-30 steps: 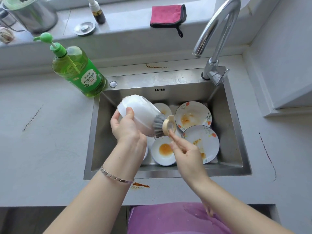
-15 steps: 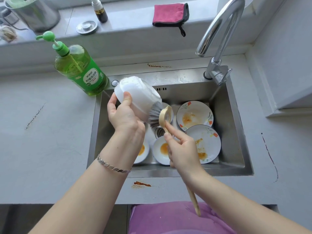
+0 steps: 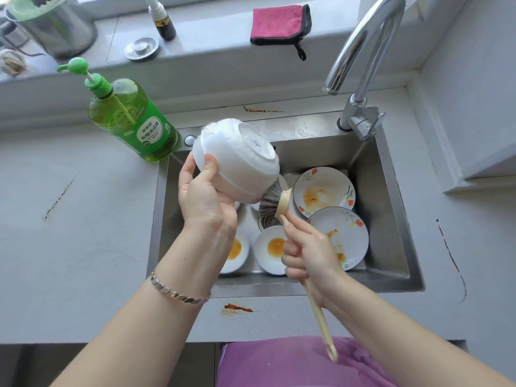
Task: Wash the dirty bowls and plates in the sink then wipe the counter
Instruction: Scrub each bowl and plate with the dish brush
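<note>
Progress: early. On the left worktop [image 3: 69,219] a dark streak remains unwiped, and an orange-brown stain [image 3: 237,308] sits on the near edge just in front of the sink [image 3: 391,219]. A green dish soap bottle [image 3: 134,121] stands at the sink's far left corner. One white bowl [image 3: 237,160] is under washing, held above the sink's left side. Inside the sink lie two small bowls [image 3: 269,250] with orange residue at the near side and two flowered plates [image 3: 324,188] with orange smears at the right; all appear unwashed. A pink cloth [image 3: 279,23] lies unused on the far ledge.

Grip, left hand [image 3: 206,199]: closed around the white bowl, thumb on its outer wall, base turned upward.

Grip, right hand [image 3: 310,255]: closed around the wooden handle of the dish brush [image 3: 276,199], whose bristles press against the bowl's rim.
</note>
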